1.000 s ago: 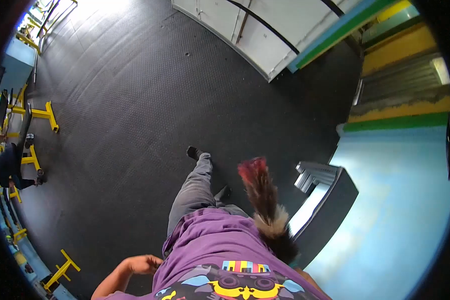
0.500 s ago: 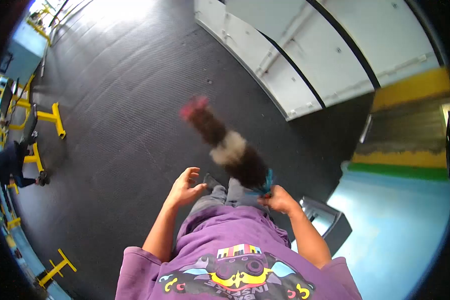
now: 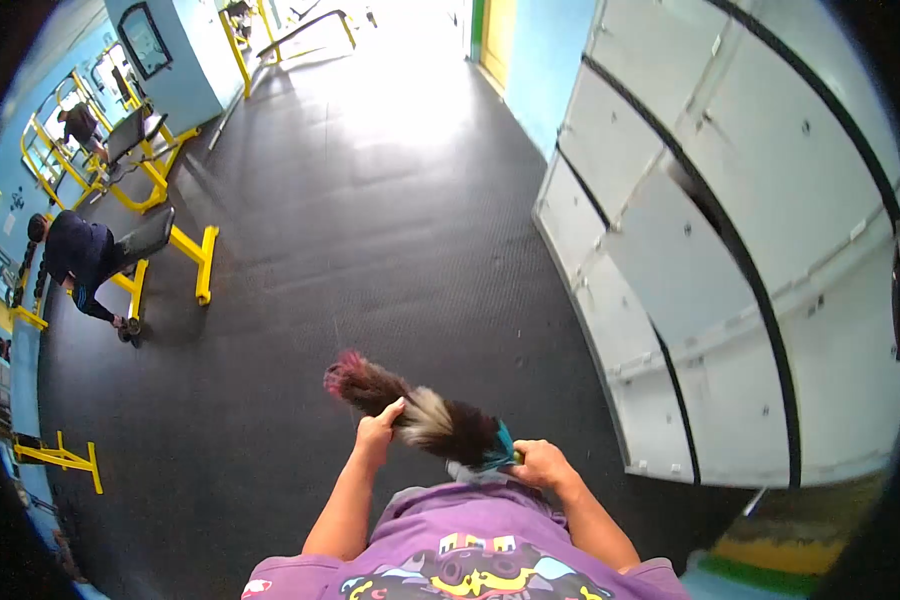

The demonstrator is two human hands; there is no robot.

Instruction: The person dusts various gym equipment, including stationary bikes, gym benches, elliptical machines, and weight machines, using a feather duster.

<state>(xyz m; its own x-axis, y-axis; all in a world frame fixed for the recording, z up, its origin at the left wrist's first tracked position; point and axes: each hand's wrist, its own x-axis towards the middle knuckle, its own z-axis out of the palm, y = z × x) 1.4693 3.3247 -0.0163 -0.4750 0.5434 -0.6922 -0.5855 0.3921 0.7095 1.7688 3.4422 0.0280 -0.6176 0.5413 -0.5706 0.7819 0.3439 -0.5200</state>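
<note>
A feather duster (image 3: pixel 448 422) with dark, white and pink-tipped feathers lies roughly level in front of my chest. My right hand (image 3: pixel 538 464) grips its teal handle at the right end. My left hand (image 3: pixel 378 430) pinches the feathers near the pink tip. Both arms come out of a purple printed shirt at the bottom of the view.
White lockers (image 3: pixel 730 260) with black stripes run along the right. Black rubber flooring (image 3: pixel 370 220) stretches ahead. Yellow gym benches (image 3: pixel 175 245) stand at the left, where a person in dark clothes (image 3: pixel 75 260) bends down. Another person (image 3: pixel 80 125) stands further back.
The view has swung from the floor and a blue step toward the lockers and gym. The duster has come down from raised to level, and my left hand has taken hold of its feathers.
</note>
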